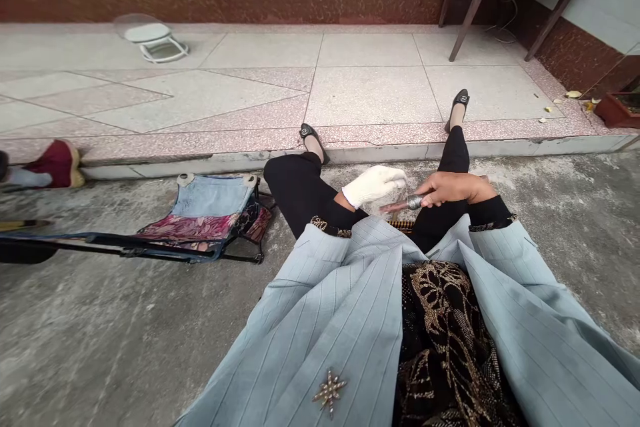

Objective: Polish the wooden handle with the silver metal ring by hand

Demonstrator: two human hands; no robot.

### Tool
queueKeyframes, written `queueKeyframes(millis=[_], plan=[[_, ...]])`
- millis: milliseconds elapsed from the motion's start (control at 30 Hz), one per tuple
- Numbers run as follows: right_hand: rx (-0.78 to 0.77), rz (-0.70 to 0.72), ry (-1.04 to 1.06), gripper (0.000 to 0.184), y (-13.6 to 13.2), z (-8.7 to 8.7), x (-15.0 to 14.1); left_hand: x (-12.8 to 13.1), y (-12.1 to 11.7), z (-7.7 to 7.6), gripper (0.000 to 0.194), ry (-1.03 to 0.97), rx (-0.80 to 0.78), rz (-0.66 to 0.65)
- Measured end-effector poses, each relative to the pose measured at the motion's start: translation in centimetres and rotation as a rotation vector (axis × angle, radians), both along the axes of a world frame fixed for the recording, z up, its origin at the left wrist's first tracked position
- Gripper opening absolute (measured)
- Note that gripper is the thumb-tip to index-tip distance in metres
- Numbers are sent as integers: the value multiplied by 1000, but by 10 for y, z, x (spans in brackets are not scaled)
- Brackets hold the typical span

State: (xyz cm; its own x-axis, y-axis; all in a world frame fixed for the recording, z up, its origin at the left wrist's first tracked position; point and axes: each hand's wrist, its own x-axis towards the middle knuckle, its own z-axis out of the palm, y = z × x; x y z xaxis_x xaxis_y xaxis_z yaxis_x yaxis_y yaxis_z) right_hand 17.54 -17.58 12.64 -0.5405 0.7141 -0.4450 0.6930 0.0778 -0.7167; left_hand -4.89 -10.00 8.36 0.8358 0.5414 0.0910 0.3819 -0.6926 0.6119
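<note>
A pale tiled ledge (370, 93) runs below the wall, above rough grey concrete (150, 333), with a folding chair (213, 197) to the person's left. The person sits with knees apart, the stick (394, 207) held between them. The right hand (453, 187) is closed round one end, fingers wrapped beside the winding. The gloved left hand (375, 185) has its fingers curled near a thin strand; whether they pinch it cannot be told. To work the strand well, the stick would probably need a firm, steady grip, with light, even tension and the strand kept clear of the glove's knit. The stick looks brownish and slender, roughly level, its bare end pointing left; silvery turns (415, 201) sit closely bunched around it, just beside the right fingertips.
</note>
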Motion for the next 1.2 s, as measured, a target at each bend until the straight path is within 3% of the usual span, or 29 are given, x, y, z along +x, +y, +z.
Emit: queueKeyframes(millis=[133, 333, 433, 533, 667, 800, 867, 967, 1067, 1133, 1200], plan=[[85, -277, 425, 41, 0, -1, 4, 6, -5, -17, 30, -125, -204, 67], [153, -527, 506, 36, 10, -15, 4, 10, -14, -33, 28, -83, -232, 87], [242, -594, 322, 36, 14, -23, 7, 9, -12, -35, 28, 28, -91, 87], [365, -591, -10, 27, 14, -24, 6, 10, -10, -38, 29, 167, 137, 14], [418, -496, -354, 23, 11, -20, -3, 14, -10, -41, 32, 267, 311, -59], [455, -386, -531, 27, 11, -18, -8, 15, -9, -32, 34, 326, 463, -63], [389, -312, -575, 26, 11, -17, -8, 13, -7, -24, 32, 314, 469, -69], [140, -129, -423, 23, 8, -13, -3, 10, 0, -13, 27, 221, 374, -122], [-72, 20, -23, 27, 0, -5, 4, 8, 6, -10, 23, 1, 89, -200], [-69, -55, 265, 34, -5, 1, 9, 9, 6, -14, 27, -204, -177, -169], [41, -265, 520, 35, -7, 5, 11, 12, 4, -20, 33, -380, -406, -101]])
